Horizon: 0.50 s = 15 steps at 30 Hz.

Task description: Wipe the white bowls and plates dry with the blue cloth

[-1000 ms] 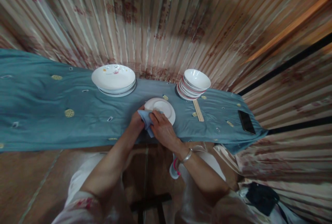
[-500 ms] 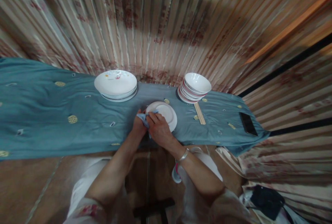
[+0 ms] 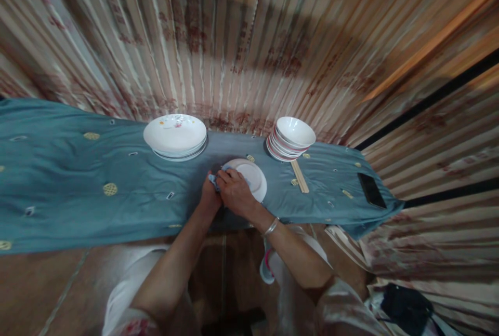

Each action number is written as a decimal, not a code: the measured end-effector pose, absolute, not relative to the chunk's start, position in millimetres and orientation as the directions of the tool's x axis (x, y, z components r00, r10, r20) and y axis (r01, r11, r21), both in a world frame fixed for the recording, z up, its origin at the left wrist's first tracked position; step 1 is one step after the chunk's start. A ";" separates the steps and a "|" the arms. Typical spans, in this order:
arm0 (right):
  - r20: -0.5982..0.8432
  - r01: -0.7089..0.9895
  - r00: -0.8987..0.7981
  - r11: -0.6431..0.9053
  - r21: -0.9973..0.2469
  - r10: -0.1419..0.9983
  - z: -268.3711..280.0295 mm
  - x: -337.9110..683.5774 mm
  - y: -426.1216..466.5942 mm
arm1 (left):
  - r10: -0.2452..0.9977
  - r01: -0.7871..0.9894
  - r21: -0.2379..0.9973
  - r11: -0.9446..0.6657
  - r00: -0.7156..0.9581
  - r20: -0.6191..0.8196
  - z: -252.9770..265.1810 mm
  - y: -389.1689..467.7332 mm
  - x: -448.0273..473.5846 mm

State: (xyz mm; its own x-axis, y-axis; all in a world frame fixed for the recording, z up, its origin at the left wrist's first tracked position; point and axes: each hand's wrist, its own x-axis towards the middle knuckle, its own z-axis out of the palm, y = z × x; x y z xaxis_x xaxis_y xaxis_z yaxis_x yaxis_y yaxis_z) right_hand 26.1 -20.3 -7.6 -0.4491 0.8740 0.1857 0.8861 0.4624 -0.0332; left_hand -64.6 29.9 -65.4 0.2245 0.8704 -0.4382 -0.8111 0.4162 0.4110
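A white plate (image 3: pixel 255 175) is tilted over the near part of the table with its underside up, the raised foot ring showing. My left hand (image 3: pixel 211 195) is closed at the plate's left edge; its fingertips are hidden behind the plate and a light blue cloth (image 3: pixel 212 180). My right hand (image 3: pixel 235 193), with a silver bangle on its wrist, has its fingers bent over the cloth and presses it to the left part of the plate. Most of the cloth is covered by this hand.
Stacked large plates (image 3: pixel 175 136) with a flower pattern stand at the back left. A stack of bowls (image 3: pixel 292 138) leans at the back right, with wooden chopsticks (image 3: pixel 299 176) before it. A dark phone (image 3: pixel 371 190) lies near the right end of the blue-green tablecloth (image 3: pixel 136 206).
My right hand has slid slightly left and bunched the cloth toward the plate's left edge. Less cloth shows now. The whole view has shifted a little, so the table sits lower.
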 end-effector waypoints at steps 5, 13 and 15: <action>0.138 0.880 -0.471 0.475 0.003 0.871 1.7 25.2 -0.6 | 0.837 -0.852 0.371 0.368 0.130 -0.532 -44.6 24.5 -59.5; 0.067 0.905 -0.425 0.426 -0.001 0.903 13.5 28.5 22.2 | 0.769 -0.875 0.285 0.391 0.140 -0.624 -26.8 23.4 -56.0; 0.034 0.913 -0.408 0.408 0.000 0.913 15.1 29.1 27.0 | 0.747 -0.863 0.276 0.423 0.160 -0.646 -29.0 24.3 -56.4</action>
